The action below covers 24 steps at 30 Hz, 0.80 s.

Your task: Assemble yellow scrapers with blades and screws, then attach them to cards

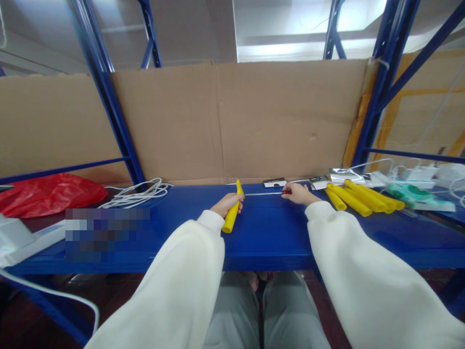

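Note:
My left hand (228,205) is wrapped around a yellow tube (230,220), which stands out above and below the fingers and leans to the right. In my right hand (298,193) is a screwdriver (264,194) with a red handle and a long thin metal shaft. The shaft points left, level, and its tip meets the side of the yellow tube near my left fingers. I cannot tell whether the tip goes into the tube. Several more yellow tubes (358,198) lie bunched to the right of my right hand.
A blue table (269,232) spans the front, backed by a cardboard panel (283,121) and blue posts. At left are a coiled white cable (140,194), a red plastic bag (58,194) and a white power strip (39,242). Silver packets (345,175) and a green item (410,195) are at right.

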{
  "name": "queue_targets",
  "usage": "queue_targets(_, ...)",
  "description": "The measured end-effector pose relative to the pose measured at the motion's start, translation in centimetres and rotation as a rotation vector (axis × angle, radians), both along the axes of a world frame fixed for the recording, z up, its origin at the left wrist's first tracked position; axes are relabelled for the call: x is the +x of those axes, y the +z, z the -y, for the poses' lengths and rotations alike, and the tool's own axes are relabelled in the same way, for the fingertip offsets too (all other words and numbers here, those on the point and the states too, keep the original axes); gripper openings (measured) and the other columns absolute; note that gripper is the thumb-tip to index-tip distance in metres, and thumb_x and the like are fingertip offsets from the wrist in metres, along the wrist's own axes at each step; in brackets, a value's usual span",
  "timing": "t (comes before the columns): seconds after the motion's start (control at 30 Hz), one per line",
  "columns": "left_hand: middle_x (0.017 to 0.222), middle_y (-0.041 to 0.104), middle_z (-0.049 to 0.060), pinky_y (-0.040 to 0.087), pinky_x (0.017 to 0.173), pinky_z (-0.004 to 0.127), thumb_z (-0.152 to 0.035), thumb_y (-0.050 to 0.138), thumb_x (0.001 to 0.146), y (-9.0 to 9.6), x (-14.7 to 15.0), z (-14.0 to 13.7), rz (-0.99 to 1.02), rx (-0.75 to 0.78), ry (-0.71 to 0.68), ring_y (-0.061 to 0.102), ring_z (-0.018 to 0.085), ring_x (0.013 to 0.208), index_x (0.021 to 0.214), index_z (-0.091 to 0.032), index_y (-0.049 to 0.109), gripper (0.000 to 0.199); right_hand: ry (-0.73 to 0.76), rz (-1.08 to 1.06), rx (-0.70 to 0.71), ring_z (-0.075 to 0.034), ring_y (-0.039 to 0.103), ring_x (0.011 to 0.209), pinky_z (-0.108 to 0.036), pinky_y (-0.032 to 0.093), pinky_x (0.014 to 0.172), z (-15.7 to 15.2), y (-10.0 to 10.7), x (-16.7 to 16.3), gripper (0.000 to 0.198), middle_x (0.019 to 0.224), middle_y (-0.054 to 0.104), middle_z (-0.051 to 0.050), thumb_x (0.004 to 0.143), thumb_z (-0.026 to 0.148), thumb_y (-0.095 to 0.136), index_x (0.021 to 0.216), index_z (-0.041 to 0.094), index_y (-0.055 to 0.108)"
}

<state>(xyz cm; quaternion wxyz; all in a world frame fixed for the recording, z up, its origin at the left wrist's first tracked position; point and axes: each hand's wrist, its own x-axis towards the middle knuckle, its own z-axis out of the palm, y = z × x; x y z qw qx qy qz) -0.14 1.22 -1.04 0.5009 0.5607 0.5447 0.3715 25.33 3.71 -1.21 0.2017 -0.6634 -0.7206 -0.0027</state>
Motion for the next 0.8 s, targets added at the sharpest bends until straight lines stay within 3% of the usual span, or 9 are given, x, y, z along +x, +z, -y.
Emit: queue_targets(0.8,0.041,0.047,-0.005,0.034,0.039,0.019,-0.008,0.045,0.079,-0.3,-0.1,-0.27,-0.015,0.025,-0.031,0.044,0.01,0.034,0.076,-0.018,0.049,0.011,-0.017,0.037,-0.019,-0.028,0.062,0.105,-0.065,0.027,0.103,-0.06,-0.02,-0.05,0.009,0.1,0.071,-0.006,0.079,0.023,0.063,0.088,0.023,0.064)
